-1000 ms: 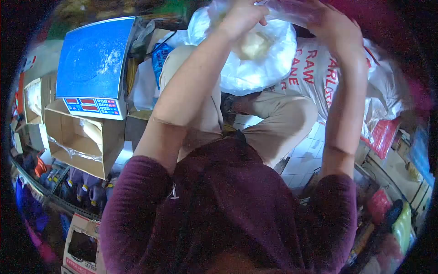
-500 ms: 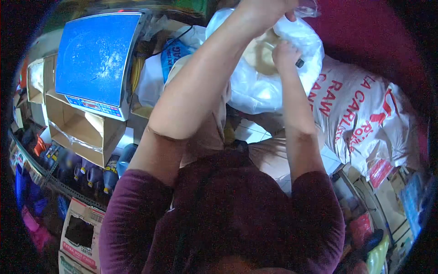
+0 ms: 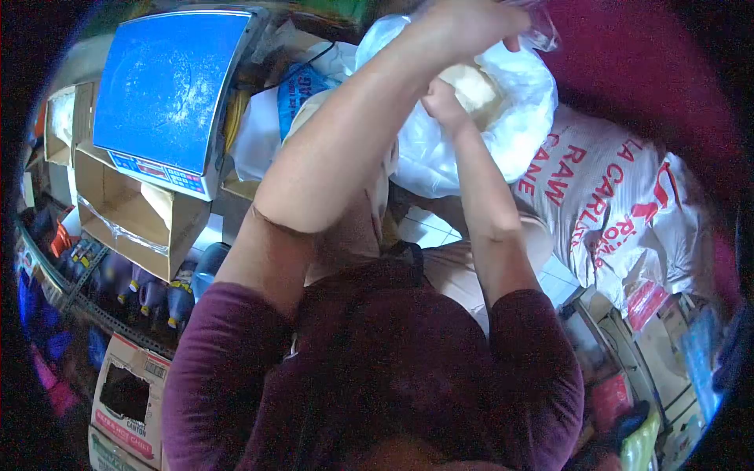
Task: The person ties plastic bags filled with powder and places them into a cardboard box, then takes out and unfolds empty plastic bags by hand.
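Note:
At the top of the head view, my left hand (image 3: pixel 479 30) has its fingers closed on a clear plastic bag (image 3: pixel 542 30), partly cut off by the frame edge. Below it sits a large white plastic bag (image 3: pixel 514 145), open at the top, with a pale, cream-coloured substance (image 3: pixel 475 90) inside. My right hand (image 3: pixel 444 102) is closed like a fist over the left part of this bag's opening, beside the pale substance. My left forearm partly covers the bag, and what my right hand grips is too hidden to name.
A scale with a blue top (image 3: pixel 173 86) stands at the left, above an open cardboard box (image 3: pixel 126 208). Dark bottles (image 3: pixel 181 298) stand below. A printed white sack (image 3: pixel 620 204) lies at the right. Crossed legs in beige trousers (image 3: pixel 459 275) are beneath my arms.
My right hand went from the clear plastic down into the white bag, then moved left across its opening. My left hand stays up with the clear plastic. The view has shifted, showing more of the sack.

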A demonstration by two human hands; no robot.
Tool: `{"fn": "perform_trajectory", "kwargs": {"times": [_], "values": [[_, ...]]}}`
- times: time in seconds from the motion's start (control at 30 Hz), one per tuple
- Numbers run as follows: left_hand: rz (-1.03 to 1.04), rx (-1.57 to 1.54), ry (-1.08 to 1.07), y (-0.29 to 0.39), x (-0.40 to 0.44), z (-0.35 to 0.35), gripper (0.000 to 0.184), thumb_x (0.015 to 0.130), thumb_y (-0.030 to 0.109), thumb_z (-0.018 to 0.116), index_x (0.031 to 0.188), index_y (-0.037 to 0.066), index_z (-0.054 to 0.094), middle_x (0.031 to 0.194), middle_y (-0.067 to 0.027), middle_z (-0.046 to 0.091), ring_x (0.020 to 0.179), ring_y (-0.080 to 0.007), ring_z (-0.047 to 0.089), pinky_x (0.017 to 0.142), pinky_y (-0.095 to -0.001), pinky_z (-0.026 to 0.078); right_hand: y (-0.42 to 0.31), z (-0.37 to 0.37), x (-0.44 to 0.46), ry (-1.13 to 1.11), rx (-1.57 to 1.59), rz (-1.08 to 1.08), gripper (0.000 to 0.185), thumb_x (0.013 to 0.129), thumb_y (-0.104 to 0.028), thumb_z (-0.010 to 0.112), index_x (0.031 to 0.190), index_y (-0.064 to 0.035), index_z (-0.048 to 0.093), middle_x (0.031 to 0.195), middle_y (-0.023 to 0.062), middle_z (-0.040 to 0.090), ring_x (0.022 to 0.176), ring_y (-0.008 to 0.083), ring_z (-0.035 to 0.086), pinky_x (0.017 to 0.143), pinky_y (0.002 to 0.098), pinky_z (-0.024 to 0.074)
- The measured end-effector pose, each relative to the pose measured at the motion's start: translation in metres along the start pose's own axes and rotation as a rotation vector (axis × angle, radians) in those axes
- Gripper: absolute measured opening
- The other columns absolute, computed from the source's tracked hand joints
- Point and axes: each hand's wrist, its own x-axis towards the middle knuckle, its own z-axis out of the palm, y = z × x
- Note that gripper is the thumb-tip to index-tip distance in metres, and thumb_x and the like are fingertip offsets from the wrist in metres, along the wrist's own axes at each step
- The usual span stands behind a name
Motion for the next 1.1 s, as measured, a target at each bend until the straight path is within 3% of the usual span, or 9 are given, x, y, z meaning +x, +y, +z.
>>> {"fn": "perform_trajectory", "kwargs": {"times": [0.1, 0.23, 0.27, 0.33, 0.37, 0.47, 0.7, 0.8, 1.1], "values": [[0.084, -0.465, -0.202, -0.021, 0.004, -0.011, 0.049, 0.074, -0.004, 0.046, 0.123, -0.008, 0.045, 0.113, -0.0118, 0.058, 0.056, -0.0084, 0.052, 0.05, -0.0227, 0.044, -0.036, -0.032, -0.021, -0.073, 0.15, 0.397, 0.06, 0.065, -0.025, 0.068, 0.121, -0.0137, 0.051, 0.096, 0.0131, 0.063, 0.091, 0.0224, 0.06, 0.08, 0.0303, 0.0465], [0.017, -0.332, -0.289, -0.011, -0.002, -0.022, 0.051, 0.072, -0.005, 0.045, 0.123, -0.007, 0.045, 0.118, -0.0129, 0.056, 0.057, -0.0104, 0.054, 0.052, -0.0239, 0.046, -0.025, -0.067, -0.046, 0.07, 0.142, 0.195, 0.058, 0.07, -0.02, 0.068, 0.12, 0.0, 0.048, 0.104, 0.0144, 0.06, 0.096, 0.0196, 0.057, 0.084, 0.0293, 0.0446], [0.024, -0.025, -0.139, -0.003, -0.011, -0.012, 0.052, 0.071, -0.005, 0.045, 0.123, -0.007, 0.046, 0.117, -0.0131, 0.056, 0.058, -0.0113, 0.054, 0.052, -0.0246, 0.046, -0.045, -0.082, -0.057, 0.077, 0.135, 0.194, 0.058, 0.07, -0.02, 0.068, 0.12, 0.0, 0.048, 0.104, 0.0144, 0.06, 0.096, 0.0196, 0.057, 0.084, 0.0293, 0.0446], [0.034, -0.159, -0.231, -0.02, -0.003, -0.012, 0.051, 0.071, -0.005, 0.045, 0.122, -0.006, 0.046, 0.117, -0.0132, 0.056, 0.058, -0.0118, 0.055, 0.052, -0.0247, 0.046, -0.093, -0.108, -0.077, 0.11, 0.185, 0.251, 0.06, 0.074, -0.01, 0.064, 0.128, 0.0014, 0.04, 0.111, 0.0119, 0.055, 0.094, 0.0182, 0.056, 0.084, 0.0283, 0.0434], [0.036, -0.286, -0.32, -0.03, 0.003, -0.011, 0.051, 0.071, -0.005, 0.045, 0.122, -0.006, 0.047, 0.118, -0.0134, 0.056, 0.058, -0.0123, 0.055, 0.052, -0.0249, 0.046, -0.077, -0.119, -0.083, 0.115, 0.146, 0.067, 0.062, 0.075, -0.014, 0.065, 0.129, 0.0004, 0.04, 0.118, 0.0133, 0.052, 0.105, 0.0188, 0.051, 0.091, 0.029, 0.0386], [0.013, -0.163, -0.269, -0.017, -0.008, -0.012, 0.052, 0.07, -0.006, 0.044, 0.121, -0.006, 0.048, 0.118, -0.0137, 0.056, 0.061, -0.0132, 0.058, 0.053, -0.0259, 0.047, -0.124, -0.153, -0.105, 0.222, -0.053, 0.076, 0.059, 0.074, -0.019, 0.069, 0.125, -0.0012, 0.046, 0.121, 0.0141, 0.053, 0.109, 0.0197, 0.05, 0.092, 0.0282, 0.038], [0.09, -0.125, -0.315, -0.012, -0.018, -0.014, 0.053, 0.067, -0.006, 0.044, 0.12, -0.004, 0.05, 0.117, -0.0147, 0.057, 0.066, -0.0141, 0.06, 0.056, -0.0267, 0.048, -0.191, -0.211, -0.116, 0.308, -0.099, -0.019, 0.05, 0.075, -0.021, 0.067, 0.12, -0.0045, 0.051, 0.107, 0.0134, 0.06, 0.099, 0.0223, 0.058, 0.085, 0.0314, 0.0433], [0.093, 0.06, -0.294, 0.005, -0.033, -0.016, 0.049, 0.071, -0.002, 0.048, 0.119, -0.002, 0.052, 0.107, -0.0145, 0.061, 0.065, -0.013, 0.059, 0.057, -0.0259, 0.048, -0.209, -0.216, -0.105, 0.313, -0.559, 0.066, 0.05, 0.075, -0.035, 0.062, 0.119, -0.0131, 0.052, 0.103, 0.0173, 0.061, 0.095, 0.03, 0.06, 0.083, 0.0394, 0.0458], [-0.017, -0.17, -0.436, -0.017, -0.03, -0.003, 0.049, 0.074, 0.008, 0.057, 0.122, 0.0, 0.05, 0.089, -0.0089, 0.063, 0.061, -0.0107, 0.055, 0.053, -0.025, 0.045, -0.259, -0.205, -0.077, 0.132, -1.521, 0.034, 0.046, 0.079, -0.037, 0.053, 0.121, -0.0172, 0.05, 0.101, 0.0109, 0.063, 0.095, 0.0303, 0.06, 0.084, 0.0477, 0.0427]]}}
